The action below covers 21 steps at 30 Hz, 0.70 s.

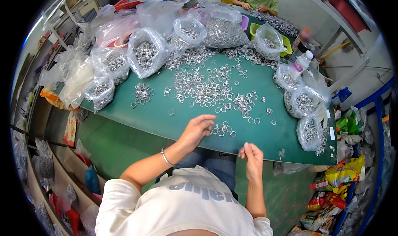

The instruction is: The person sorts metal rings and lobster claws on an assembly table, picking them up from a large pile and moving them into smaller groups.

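My left hand [197,131] hovers over the front edge of the green table, with a silver bracelet on its wrist. Its fingers are loosely bent and apart, and nothing shows in them. Just right of its fingertips lies a small cluster of silver rings [223,129]. My right hand [251,156] is closed at the table's front edge, thumb and fingers together; whatever it may hold is hidden. Beyond both hands a large loose heap of silver rings [203,86] spreads over the tabletop [153,115]. A smaller ring pile [143,93] sits to the left.
Open plastic bags of rings [145,49] line the table's far left side. More ring bags [310,132] stand along the right edge, beside a white-capped bottle [303,62]. Across the table a person in a green shirt [259,1] handles small pieces. Colourful sacks [346,173] stand at right.
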### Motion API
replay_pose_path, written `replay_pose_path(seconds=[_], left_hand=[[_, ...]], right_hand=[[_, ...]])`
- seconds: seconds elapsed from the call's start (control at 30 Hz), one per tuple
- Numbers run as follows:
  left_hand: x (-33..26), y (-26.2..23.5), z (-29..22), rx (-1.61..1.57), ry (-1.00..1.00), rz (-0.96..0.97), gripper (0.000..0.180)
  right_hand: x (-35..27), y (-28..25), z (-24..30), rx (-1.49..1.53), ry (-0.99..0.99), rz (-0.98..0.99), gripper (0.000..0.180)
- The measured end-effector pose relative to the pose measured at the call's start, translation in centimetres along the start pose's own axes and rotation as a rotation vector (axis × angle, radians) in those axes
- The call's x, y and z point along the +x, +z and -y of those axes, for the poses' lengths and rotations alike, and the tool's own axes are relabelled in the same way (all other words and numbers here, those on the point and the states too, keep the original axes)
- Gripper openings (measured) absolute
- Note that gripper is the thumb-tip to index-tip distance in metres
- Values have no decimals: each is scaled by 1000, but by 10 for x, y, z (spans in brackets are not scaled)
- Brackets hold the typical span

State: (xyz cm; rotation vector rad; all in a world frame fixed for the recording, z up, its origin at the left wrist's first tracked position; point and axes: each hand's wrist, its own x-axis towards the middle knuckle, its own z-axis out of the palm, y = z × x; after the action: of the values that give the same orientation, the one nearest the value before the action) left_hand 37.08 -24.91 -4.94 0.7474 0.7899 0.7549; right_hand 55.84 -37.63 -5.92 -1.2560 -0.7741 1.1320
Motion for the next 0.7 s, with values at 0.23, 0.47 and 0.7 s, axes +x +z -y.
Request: replay_pose_path(seconds=[0.23,0.47,0.7], left_hand=[[7,-44,42,601,462,-119,30],[8,-27,17,-150,-9,91,35],[15,-31,9,-130,-64,112,37]], right_hand=[[20,1,-27,-806,-366,-87,33],[50,12,-27,-969,-328,-42,35],[63,26,-14,-906,-214,29,26]])
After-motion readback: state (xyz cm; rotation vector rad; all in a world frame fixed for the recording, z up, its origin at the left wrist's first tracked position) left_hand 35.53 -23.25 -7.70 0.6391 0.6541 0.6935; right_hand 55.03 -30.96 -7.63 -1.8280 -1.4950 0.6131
